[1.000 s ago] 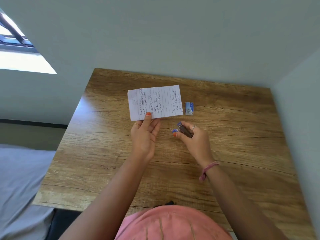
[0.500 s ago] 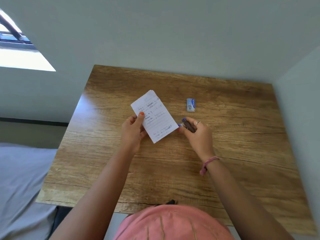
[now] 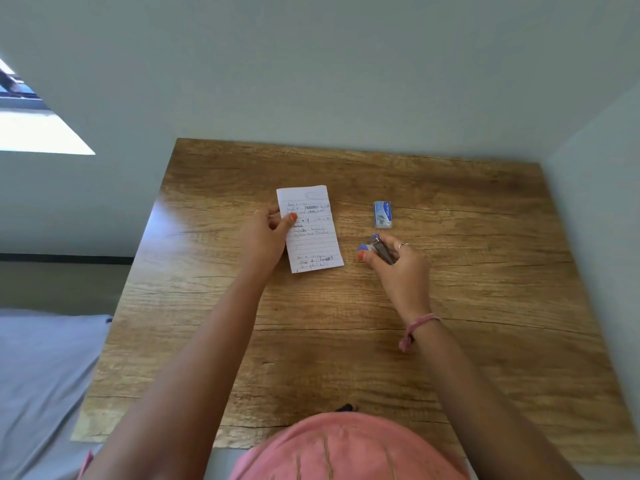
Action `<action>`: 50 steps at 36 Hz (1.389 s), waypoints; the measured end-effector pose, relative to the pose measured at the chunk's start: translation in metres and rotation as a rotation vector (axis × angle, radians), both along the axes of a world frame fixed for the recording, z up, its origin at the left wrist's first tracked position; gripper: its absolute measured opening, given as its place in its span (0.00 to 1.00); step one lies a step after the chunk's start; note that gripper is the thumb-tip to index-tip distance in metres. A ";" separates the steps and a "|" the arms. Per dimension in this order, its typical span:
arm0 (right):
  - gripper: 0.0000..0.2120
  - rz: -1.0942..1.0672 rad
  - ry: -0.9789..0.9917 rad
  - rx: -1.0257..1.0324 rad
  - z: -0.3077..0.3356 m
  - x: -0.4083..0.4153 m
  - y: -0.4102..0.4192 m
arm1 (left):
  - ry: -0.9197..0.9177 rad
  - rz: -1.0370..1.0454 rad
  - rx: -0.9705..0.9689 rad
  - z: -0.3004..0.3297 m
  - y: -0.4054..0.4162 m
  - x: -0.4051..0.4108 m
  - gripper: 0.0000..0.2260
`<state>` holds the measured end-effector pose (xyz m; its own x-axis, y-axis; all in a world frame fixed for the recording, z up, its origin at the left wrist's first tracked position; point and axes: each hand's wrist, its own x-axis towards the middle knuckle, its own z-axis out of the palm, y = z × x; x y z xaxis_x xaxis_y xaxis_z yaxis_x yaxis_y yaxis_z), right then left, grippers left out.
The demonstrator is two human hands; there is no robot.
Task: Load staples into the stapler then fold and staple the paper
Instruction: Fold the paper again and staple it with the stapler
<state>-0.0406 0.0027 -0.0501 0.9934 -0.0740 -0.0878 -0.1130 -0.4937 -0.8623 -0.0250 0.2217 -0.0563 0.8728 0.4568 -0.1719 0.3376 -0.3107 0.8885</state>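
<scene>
My left hand point(image 3: 265, 237) had swung the folded paper point(image 3: 310, 228) from slanted to upright, fingers pinching its left edge, lifted over the table point(image 3: 485, 306). My right hand point(image 3: 394, 261) gripped the stapler point(image 3: 379, 249) just beside it, apart. The staple box point(image 3: 382, 214) lay behind. Stapling looked next.

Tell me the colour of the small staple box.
Small cardboard staple box: blue and white, head view.

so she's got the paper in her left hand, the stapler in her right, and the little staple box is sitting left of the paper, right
Not quite. The head view shows the staple box lying right of the paper, beyond the stapler. The rest stands: left hand holds the paper, right hand the stapler.
</scene>
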 end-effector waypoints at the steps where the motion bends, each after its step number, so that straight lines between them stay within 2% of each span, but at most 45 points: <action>1: 0.26 -0.005 0.000 0.001 0.000 0.000 0.001 | 0.003 -0.010 0.009 0.000 -0.002 0.002 0.15; 10: 0.24 -0.057 -0.012 0.016 -0.001 0.001 0.001 | 0.009 -0.051 0.230 -0.006 -0.010 0.006 0.13; 13: 0.24 -0.108 -0.040 0.013 0.002 0.002 -0.004 | 0.016 -0.051 0.279 -0.007 -0.011 0.007 0.16; 17: 0.24 -0.178 -0.081 -0.008 0.007 0.013 -0.018 | 0.007 -0.039 0.293 -0.006 -0.014 0.006 0.20; 22: 0.26 -0.246 -0.085 -0.094 0.014 0.037 -0.036 | -0.019 -0.035 0.314 -0.003 -0.020 0.005 0.16; 32: 0.20 -0.275 -0.054 -0.218 0.011 0.066 -0.047 | -0.072 -0.030 0.293 0.000 -0.025 0.001 0.12; 41: 0.22 -0.282 -0.026 -0.248 0.005 0.068 -0.043 | -0.008 -0.081 0.244 -0.007 -0.032 -0.004 0.20; 50: 0.22 -0.289 -0.016 -0.224 0.002 0.078 -0.044 | 0.022 -0.117 0.235 -0.008 -0.041 0.001 0.23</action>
